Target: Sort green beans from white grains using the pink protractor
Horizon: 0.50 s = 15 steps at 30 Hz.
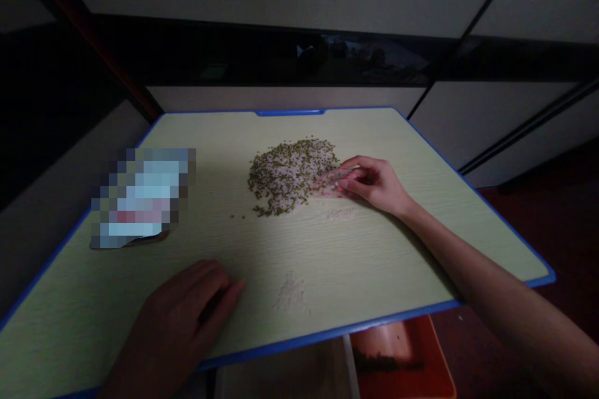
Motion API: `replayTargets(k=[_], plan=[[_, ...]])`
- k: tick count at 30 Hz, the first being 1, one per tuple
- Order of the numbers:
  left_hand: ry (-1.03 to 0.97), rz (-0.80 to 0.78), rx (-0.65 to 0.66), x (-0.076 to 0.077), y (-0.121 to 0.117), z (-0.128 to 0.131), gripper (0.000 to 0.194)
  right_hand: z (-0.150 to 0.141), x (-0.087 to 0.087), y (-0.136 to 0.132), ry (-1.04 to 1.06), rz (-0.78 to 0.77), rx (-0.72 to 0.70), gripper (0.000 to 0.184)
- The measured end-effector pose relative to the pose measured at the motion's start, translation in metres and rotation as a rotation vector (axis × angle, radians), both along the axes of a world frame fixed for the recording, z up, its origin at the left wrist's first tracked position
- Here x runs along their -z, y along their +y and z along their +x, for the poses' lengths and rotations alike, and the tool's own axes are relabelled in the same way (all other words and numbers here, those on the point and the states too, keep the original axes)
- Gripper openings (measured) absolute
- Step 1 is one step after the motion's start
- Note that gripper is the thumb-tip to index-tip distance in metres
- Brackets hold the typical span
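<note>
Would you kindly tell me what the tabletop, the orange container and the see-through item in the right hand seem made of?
Tabletop: perhaps matt laminate, from its fine grain lines. Orange container: likely smooth plastic, from its soft sheen. See-through item in the right hand: possibly clear plastic with pinkish marks; blur leaves it open.

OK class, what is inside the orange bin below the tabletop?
A dark heap shows, too dim to identify; the blue-edged tabletop hides the far part of the orange bin.

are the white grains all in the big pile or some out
Some out: a small patch of white grains lies apart from the pile.
</note>
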State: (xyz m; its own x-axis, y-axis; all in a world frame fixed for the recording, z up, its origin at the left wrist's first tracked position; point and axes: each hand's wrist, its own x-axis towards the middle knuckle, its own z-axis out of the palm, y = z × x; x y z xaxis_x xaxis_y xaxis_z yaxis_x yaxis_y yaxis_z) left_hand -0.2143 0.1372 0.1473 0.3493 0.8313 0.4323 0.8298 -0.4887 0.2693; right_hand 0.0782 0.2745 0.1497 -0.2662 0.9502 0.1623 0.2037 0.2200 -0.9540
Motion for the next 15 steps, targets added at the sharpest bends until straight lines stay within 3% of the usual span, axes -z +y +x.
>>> replayTargets(k=[15], plan=[[-0.005,0.001,-0.003,-0.0005,0.0008,-0.0001,0.033,0.0009,0.0019,0.0017,-0.024,0.033,0.068,0.024]])
